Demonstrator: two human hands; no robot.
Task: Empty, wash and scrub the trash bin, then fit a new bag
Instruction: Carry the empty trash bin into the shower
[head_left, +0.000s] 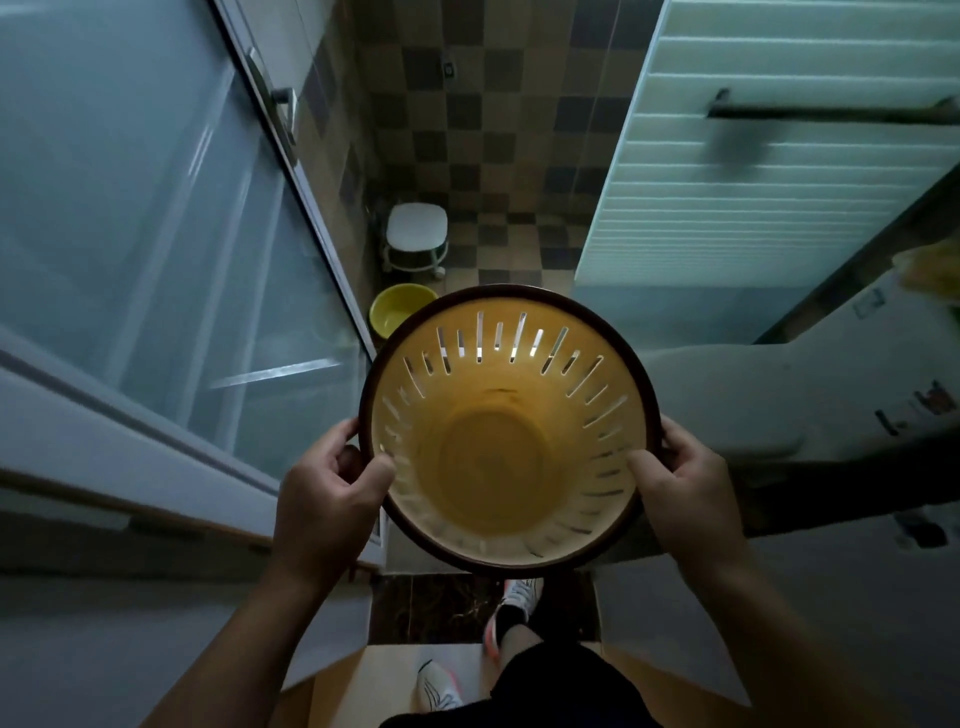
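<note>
I hold a round yellow trash bin with slotted walls and a dark brown rim in front of me, its opening facing up at the camera. Nothing lies inside it and no bag lines it. My left hand grips the rim on the left, thumb inside the bin and fingers curled round the outside. On the opposite side my right hand grips the rim the same way.
I stand at a bathroom doorway. A frosted glass door is on the left, a white slatted door on the right. Ahead on the checkered tile floor are a yellow basin and a white stool. A grey appliance is at right.
</note>
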